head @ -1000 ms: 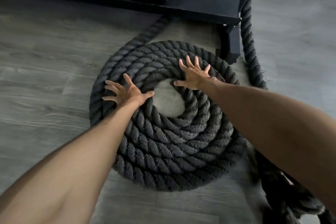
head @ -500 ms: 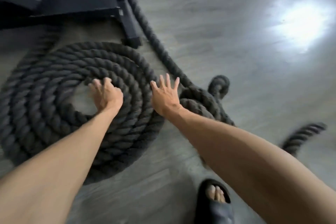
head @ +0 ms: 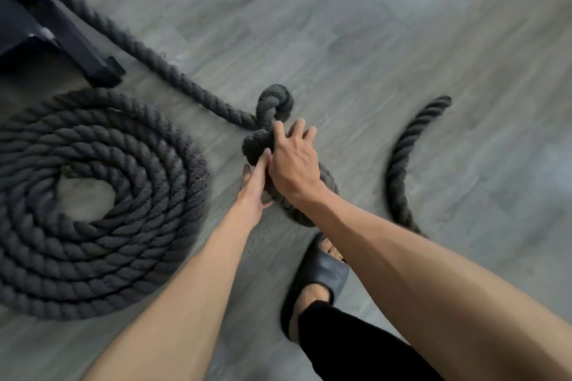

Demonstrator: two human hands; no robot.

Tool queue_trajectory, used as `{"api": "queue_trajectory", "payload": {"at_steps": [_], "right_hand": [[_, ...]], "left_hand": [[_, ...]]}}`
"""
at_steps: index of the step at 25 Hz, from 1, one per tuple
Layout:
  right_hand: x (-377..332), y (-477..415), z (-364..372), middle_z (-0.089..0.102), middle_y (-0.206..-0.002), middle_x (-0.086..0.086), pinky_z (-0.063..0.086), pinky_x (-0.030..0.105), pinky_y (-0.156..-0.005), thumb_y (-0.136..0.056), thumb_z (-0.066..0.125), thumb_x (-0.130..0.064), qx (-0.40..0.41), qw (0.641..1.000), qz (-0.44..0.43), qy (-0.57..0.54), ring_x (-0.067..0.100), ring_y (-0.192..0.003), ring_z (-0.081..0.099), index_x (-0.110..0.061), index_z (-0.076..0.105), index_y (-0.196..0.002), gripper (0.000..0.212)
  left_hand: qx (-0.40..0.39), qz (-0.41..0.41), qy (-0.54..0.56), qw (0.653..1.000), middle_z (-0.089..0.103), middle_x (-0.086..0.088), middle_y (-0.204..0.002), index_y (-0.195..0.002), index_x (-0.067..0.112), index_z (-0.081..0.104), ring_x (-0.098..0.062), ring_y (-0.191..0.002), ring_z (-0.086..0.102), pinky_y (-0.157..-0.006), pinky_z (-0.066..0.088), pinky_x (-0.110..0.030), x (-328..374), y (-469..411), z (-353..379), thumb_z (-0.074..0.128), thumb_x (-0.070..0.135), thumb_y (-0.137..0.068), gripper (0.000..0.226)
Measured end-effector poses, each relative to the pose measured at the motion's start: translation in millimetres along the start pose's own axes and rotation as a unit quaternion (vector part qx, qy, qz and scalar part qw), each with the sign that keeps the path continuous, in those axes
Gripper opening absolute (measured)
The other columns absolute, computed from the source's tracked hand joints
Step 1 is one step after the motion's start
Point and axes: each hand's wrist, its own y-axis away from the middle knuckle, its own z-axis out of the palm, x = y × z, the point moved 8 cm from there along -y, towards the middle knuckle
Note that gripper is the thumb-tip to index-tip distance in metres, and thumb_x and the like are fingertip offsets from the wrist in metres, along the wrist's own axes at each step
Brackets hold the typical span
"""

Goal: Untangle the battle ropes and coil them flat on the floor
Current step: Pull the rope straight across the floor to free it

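- The coiled rope (head: 139,241) lay flat on the grey plank floor (head: 402,25) at the left, wound in a spiral of several turns around a small bare centre.
- A second dark rope, the straight run (head: 148,56), crossed the floor from the far left corner towards the middle and ended in a tangle (head: 255,145).
- The tangle sat near the middle, just right of the coiled rope and apart from it, with a small tight loop (head: 275,102) standing at its far side.
- The right hand (head: 294,164) lay over the top of the tangle, back upward. Its fingers were bent and a little spread, and the thumb and fingers clasped the rope bundle.
- The left hand (head: 252,192) was against the left side of the tangle, touching the right hand. The forefinger lay straight along the rope. The other fingers were mostly hidden, so whether they gripped could not be told.
- From under the right wrist the rope bent round near the foot.
- A loose end (head: 402,164) curved away at the right, its tip pointing far and right, well apart from both hands.
- A black frame (head: 77,43) stood at the far left, its foot just beyond the coiled rope's far edge and beside the straight run.
- A foot in a black slipper (head: 318,275) stood near, below the hands, with a black trouser leg (head: 356,343) above it.
- The whole view was slightly blurred.
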Motion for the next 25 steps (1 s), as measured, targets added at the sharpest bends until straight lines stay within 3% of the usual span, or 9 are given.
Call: {"api": "queue_trajectory", "payload": {"at_steps": [4, 6, 8, 10, 13, 17, 20, 23, 25], "right_hand": [[46, 49, -50, 0.042, -0.117, 0.018, 0.048, 0.039, -0.067, -0.080, 0.062, -0.022, 0.019, 0.993, 0.092, -0.078, 0.036, -0.104, 0.042, -0.014, 0.046, -0.121, 0.045], [63, 84, -66, 0.043, -0.113, 0.014, 0.051, 0.038, -0.070, -0.072, 0.070, -0.027, 0.014, 0.987, 0.130, -0.096, 0.033, -0.103, 0.043, -0.014, 0.047, -0.116, 0.051], [68, 117, -72, 0.046, -0.111, 0.012, 0.052, 0.034, -0.062, -0.067, 0.074, -0.028, -0.017, 0.987, 0.143, -0.065, 0.029, -0.100, 0.047, -0.013, 0.048, -0.111, 0.053], [57, 140, -67, 0.050, -0.109, 0.009, 0.045, 0.031, -0.050, -0.070, 0.068, -0.026, -0.051, 0.992, 0.105, -0.039, 0.026, -0.096, 0.052, -0.015, 0.053, -0.108, 0.042], [35, 149, -51, 0.052, -0.112, 0.007, 0.054, 0.038, -0.066, -0.085, 0.054, -0.020, -0.092, 0.985, 0.053, -0.132, 0.025, -0.101, 0.053, -0.014, 0.055, -0.117, 0.033], [59, 136, -24, 0.052, -0.121, 0.011, 0.046, 0.041, -0.086, -0.087, 0.053, -0.006, -0.087, 0.959, 0.174, -0.208, 0.030, -0.114, 0.052, -0.010, 0.050, -0.127, 0.041], [95, 143, 17, 0.051, -0.131, 0.016, 0.043, 0.044, -0.098, -0.085, 0.054, -0.002, -0.149, 0.900, 0.316, -0.260, 0.034, -0.124, 0.048, -0.010, 0.042, -0.136, 0.053], [118, 149, 59, 0.048, -0.138, 0.020, 0.043, 0.046, -0.103, -0.087, 0.057, -0.005, -0.209, 0.863, 0.372, -0.270, 0.038, -0.130, 0.046, -0.012, 0.032, -0.146, 0.065], [136, 150, 79, 0.044, -0.143, 0.019, 0.041, 0.046, -0.104, -0.088, 0.059, -0.007, -0.223, 0.866, 0.371, -0.249, 0.038, -0.133, 0.043, -0.013, 0.026, -0.152, 0.072]], "left_hand": [[-0.022, -0.041, -0.033, 0.998, 0.071, -0.004, -0.100, -0.106, 0.027, 0.074, -0.026, -0.098, 0.061, -0.088, 0.038, -0.048, 7, 63, 47, 0.059, 0.063, -0.077, 0.048], [-0.021, -0.073, 0.011, 0.997, 0.072, -0.008, -0.076, -0.074, 0.020, 0.078, -0.028, -0.082, 0.061, -0.079, 0.042, -0.039, 12, 90, 64, 0.054, 0.050, -0.086, 0.040], [-0.012, -0.125, 0.056, 0.990, 0.074, -0.016, -0.089, -0.090, 0.012, 0.077, -0.031, -0.089, 0.066, -0.081, 0.052, -0.042, 13, 116, 78, 0.056, 0.059, -0.087, 0.052], [0.052, -0.164, -0.012, 0.985, 0.071, -0.020, -0.099, -0.102, 0.006, 0.067, -0.030, -0.083, 0.067, -0.062, 0.058, -0.044, 3, 125, 67, 0.069, 0.055, -0.083, 0.053], [0.216, -0.128, -0.154, 0.956, 0.067, -0.023, -0.111, -0.113, -0.001, 0.060, -0.027, -0.076, 0.063, -0.059, 0.053, -0.035, 8, 116, 17, 0.075, 0.024, -0.076, 0.048], [0.242, -0.083, -0.209, 0.944, 0.066, -0.021, -0.111, -0.114, 0.001, 0.057, -0.038, -0.089, 0.070, -0.068, 0.060, -0.047, 18, 74, -24, 0.070, 0.035, -0.052, 0.071], [0.217, -0.129, -0.216, 0.943, 0.066, -0.017, -0.100, -0.112, 0.006, 0.058, -0.042, -0.076, 0.070, -0.050, 0.057, -0.047, 31, 79, -28, 0.058, 0.024, -0.070, 0.045], [0.154, -0.212, -0.249, 0.932, 0.062, -0.011, -0.080, -0.097, 0.011, 0.054, -0.045, -0.084, 0.068, -0.080, 0.057, -0.054, 34, 82, -36, 0.047, 0.016, -0.082, 0.017], [0.152, -0.227, -0.239, 0.932, 0.061, -0.011, -0.076, -0.095, 0.011, 0.053, -0.046, -0.087, 0.068, -0.079, 0.057, -0.056, 35, 73, -49, 0.047, 0.016, -0.084, 0.014]]}}
